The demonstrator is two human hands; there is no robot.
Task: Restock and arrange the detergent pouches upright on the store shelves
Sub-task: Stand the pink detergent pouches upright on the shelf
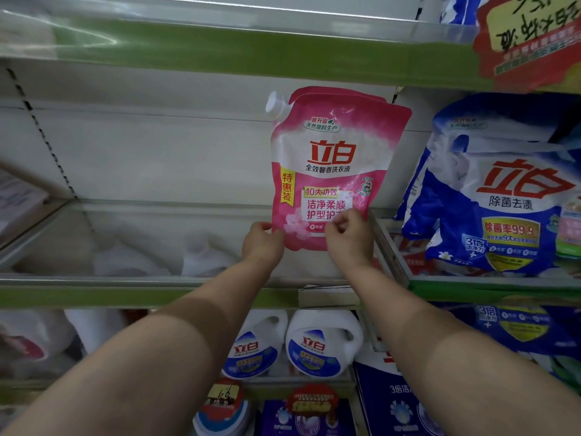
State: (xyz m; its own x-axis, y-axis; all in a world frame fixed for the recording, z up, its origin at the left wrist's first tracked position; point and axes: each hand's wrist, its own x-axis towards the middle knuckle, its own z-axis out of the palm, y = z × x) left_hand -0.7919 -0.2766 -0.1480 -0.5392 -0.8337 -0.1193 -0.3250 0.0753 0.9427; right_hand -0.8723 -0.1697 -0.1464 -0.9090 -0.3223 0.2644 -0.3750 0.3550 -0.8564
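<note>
Standing pink pouch (330, 171) upright on the middle shelf (157, 280), tilted slightly; left hand (262, 242) and right hand (347, 239) both pinch its bottom corners. Best to settle the base flat before letting go. Blue bags (490, 196) and divider (390, 247) crowd the right; open room left.

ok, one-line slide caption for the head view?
Both hands, left hand and right hand, hold a pink spouted plastic detergent pouch upright by its bottom edge over the shelf.
</note>
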